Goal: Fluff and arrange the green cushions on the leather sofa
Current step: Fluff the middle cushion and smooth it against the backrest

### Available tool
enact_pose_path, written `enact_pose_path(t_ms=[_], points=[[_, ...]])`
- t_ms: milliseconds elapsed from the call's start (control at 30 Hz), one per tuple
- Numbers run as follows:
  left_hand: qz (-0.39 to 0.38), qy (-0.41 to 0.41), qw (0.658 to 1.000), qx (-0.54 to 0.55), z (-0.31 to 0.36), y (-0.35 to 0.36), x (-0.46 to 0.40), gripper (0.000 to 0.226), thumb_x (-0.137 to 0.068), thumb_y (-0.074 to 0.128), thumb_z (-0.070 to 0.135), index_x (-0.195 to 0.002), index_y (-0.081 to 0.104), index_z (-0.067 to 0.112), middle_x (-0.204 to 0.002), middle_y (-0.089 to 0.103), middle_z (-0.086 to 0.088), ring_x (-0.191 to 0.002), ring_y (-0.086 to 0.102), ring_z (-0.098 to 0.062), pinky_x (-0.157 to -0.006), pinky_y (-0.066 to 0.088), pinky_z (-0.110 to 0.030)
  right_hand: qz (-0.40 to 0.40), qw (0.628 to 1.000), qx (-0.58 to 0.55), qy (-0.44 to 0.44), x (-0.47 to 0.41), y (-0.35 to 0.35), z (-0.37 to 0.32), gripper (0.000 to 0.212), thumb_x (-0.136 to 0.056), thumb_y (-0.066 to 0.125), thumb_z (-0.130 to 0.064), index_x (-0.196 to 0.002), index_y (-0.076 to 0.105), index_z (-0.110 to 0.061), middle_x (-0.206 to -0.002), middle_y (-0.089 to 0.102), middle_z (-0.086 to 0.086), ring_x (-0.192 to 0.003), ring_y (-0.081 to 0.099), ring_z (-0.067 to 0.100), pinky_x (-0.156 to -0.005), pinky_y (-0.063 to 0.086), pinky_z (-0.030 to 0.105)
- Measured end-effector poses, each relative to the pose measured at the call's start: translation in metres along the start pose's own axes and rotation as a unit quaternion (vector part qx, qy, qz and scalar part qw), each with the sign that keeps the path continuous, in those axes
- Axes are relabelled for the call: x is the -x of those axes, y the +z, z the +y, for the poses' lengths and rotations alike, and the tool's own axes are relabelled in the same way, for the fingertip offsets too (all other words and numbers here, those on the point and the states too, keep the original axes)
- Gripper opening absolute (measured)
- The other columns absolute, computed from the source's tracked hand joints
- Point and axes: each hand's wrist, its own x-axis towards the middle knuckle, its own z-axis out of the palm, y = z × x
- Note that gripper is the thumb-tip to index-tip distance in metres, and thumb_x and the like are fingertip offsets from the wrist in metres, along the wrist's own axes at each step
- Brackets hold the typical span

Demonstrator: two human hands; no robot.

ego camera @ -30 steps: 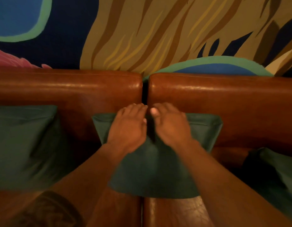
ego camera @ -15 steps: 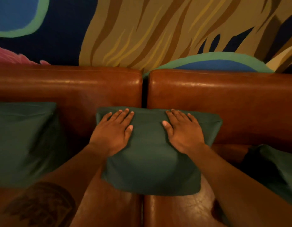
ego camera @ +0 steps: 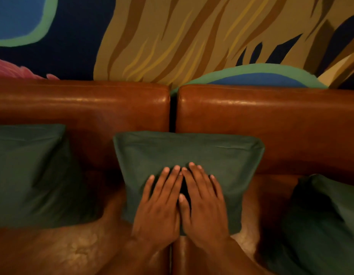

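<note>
A dark green cushion [ego camera: 189, 153] leans upright against the back of the brown leather sofa [ego camera: 82, 108], right over the gap between the two back sections. My left hand [ego camera: 159, 207] and my right hand [ego camera: 204, 205] lie flat, side by side, on the lower middle of its front, fingers stretched out and index fingers touching. Neither hand grips anything. A second green cushion [ego camera: 31, 173] leans against the sofa back at the left. A third green cushion [ego camera: 327, 223] lies at the right edge, partly cut off.
The sofa seat [ego camera: 72, 251] shows between the cushions, with a seam running down the middle below my hands. Behind the sofa back a painted wall [ego camera: 172, 36] in blue, tan and green fills the upper half.
My hands slid from the cushion's top edge, spread apart across its upper face, then came down and together on its lower middle. The cushion's top now looks smooth and flat.
</note>
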Motion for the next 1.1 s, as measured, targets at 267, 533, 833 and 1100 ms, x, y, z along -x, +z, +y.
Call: enact_pose_path(t_ms=[267, 533, 833, 1100], points=[[0.011, -0.013, 0.997, -0.069, -0.023, 0.056, -0.048, 0.071, -0.099, 0.032, 0.031, -0.165, 0.012, 0.013, -0.174, 0.006, -0.002, -0.160, 0.007, -0.021, -0.128, 0.003, -0.048, -0.019, 0.994, 0.104, -0.013, -0.043, 0.057, 0.031, 0.070, -0.100, 0.036, -0.042, -0.164, 0.022, -0.018, -0.173, 0.012, 0.001, -0.160, 0.008, 0.016, -0.128, 0.008, 0.047], [0.092, 0.015, 0.994, -0.059, -0.041, 0.094, -0.065, 0.064, -0.105, 0.016, 0.034, -0.165, 0.007, 0.014, -0.173, 0.000, 0.000, -0.160, 0.004, -0.021, -0.128, -0.002, -0.047, 0.054, 0.989, 0.130, -0.040, -0.056, 0.086, 0.050, 0.072, -0.101, 0.035, -0.044, -0.165, 0.018, -0.015, -0.173, 0.011, 0.003, -0.160, 0.005, 0.017, -0.128, -0.002, 0.044], [0.133, 0.044, 0.988, -0.061, -0.047, 0.115, -0.071, 0.068, -0.103, 0.021, 0.039, -0.165, 0.006, 0.013, -0.173, 0.001, -0.002, -0.160, 0.003, -0.021, -0.128, -0.001, -0.047, 0.110, 0.979, 0.154, -0.077, -0.053, 0.098, 0.066, 0.067, -0.105, 0.031, -0.044, -0.164, 0.022, -0.014, -0.172, 0.017, 0.005, -0.160, 0.011, 0.019, -0.129, 0.002, 0.043], [0.127, 0.045, 0.990, -0.053, -0.045, 0.103, -0.074, 0.073, -0.102, 0.033, 0.046, -0.165, 0.014, 0.013, -0.173, 0.011, -0.006, -0.160, 0.006, -0.021, -0.128, 0.004, -0.048, 0.087, 0.956, 0.232, -0.159, -0.043, 0.056, 0.140, 0.069, -0.105, 0.034, -0.053, -0.165, 0.016, -0.026, -0.173, 0.014, -0.006, -0.159, 0.013, 0.011, -0.127, 0.011, 0.050]])
